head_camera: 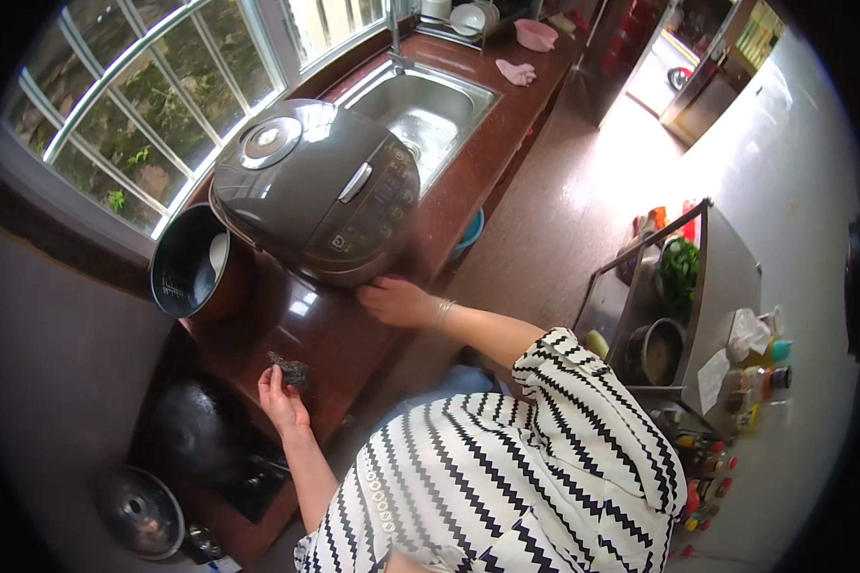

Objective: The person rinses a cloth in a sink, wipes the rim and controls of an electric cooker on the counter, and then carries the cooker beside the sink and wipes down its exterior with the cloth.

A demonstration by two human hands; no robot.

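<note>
A steel-wool scouring pad is between the fingers and thumb of my left hand, over the red-brown countertop. My right hand touches or is right beside the lower front edge of a large dark rice cooker, its fingertips partly hidden at the base. The cooker's lid is down. Left of it, the removed inner pot leans or sits tilted by the window, with a white spoon or scoop inside.
Behind the cooker lies a steel sink, with a pink glove and a pink basin beyond. A dark wok and a metal lid are at lower left. A metal shelf with vegetables and a pot stands at right.
</note>
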